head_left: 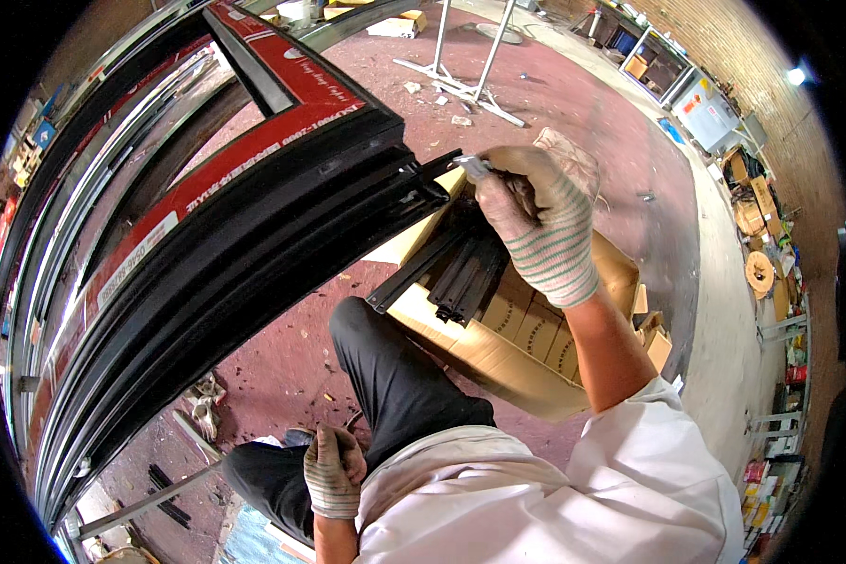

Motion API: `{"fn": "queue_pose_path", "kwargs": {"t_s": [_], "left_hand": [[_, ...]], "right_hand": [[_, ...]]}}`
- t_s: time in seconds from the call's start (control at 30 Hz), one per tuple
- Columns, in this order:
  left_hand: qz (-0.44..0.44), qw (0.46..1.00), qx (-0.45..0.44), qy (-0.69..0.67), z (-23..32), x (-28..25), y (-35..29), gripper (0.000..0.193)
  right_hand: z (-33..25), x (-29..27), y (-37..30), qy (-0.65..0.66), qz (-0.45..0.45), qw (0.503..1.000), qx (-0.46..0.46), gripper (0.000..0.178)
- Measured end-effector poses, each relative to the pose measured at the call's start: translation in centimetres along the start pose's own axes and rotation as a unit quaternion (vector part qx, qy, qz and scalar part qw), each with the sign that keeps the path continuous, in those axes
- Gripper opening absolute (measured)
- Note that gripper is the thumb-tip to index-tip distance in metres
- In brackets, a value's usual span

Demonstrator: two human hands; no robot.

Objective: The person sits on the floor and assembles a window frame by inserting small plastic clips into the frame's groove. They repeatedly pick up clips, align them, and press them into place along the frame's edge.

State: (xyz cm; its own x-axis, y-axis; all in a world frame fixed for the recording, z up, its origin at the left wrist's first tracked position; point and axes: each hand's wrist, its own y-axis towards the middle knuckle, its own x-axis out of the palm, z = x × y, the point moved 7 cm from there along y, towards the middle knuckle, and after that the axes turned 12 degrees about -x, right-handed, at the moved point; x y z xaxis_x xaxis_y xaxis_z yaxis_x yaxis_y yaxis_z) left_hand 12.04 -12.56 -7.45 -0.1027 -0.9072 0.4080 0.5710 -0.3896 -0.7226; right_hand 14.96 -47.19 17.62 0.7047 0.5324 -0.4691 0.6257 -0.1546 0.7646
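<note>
My right hand [540, 226], in a striped knit glove, pinches a small silver-grey piece [473, 167]. The piece is at the tip of a thin black strip [442, 163] that sticks out past the corner of a black frame [254, 244]. Whether piece and strip touch, I cannot tell. Red film [315, 85] with labels covers the frame's upper face. Low by my lap, my left hand [334, 473], gloved too, is closed with its fingers curled in; anything inside it is hidden.
A cardboard box [526, 367] holding black strips [470, 273] and smaller cartons stands beside my knee, below my right hand. More frames [113, 179] lie at the left. A white metal stand [465, 89] is farther off. Tools and boxes [761, 207] line the right wall.
</note>
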Motion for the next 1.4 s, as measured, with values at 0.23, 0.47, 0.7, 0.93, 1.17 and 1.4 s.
{"fn": "queue_pose_path", "kwargs": {"t_s": [0.23,0.47,0.7,0.93,1.17,1.4], "left_hand": [[0.008,1.000,-0.003,-0.016,-0.4,-0.5,0.1,0.047],[0.013,1.000,-0.014,-0.011,-0.8,-1.0,0.4,0.046],[0.026,0.999,-0.022,-0.019,-0.6,-1.4,0.7,0.044],[0.010,0.999,-0.028,-0.026,-0.8,-1.3,1.1,0.042],[0.007,0.999,-0.045,-0.019,-1.7,-2.5,1.9,0.043],[0.010,0.999,-0.043,0.004,-1.3,-1.4,1.8,0.042]], "right_hand": [[-0.2,-0.5,2.2,-0.022,-0.057,0.992,-0.112,0.015],[0.3,-0.5,2.8,0.005,-0.091,0.989,-0.118,0.015],[-0.7,-0.7,3.9,-0.043,-0.107,0.982,-0.147,0.016],[-0.9,-0.9,4.5,-0.082,-0.152,0.972,-0.159,0.015],[-1.8,-1.1,5.2,-0.079,-0.161,0.973,-0.147,0.016],[-3.7,0.4,5.6,-0.060,-0.158,0.967,-0.192,0.019]]}}
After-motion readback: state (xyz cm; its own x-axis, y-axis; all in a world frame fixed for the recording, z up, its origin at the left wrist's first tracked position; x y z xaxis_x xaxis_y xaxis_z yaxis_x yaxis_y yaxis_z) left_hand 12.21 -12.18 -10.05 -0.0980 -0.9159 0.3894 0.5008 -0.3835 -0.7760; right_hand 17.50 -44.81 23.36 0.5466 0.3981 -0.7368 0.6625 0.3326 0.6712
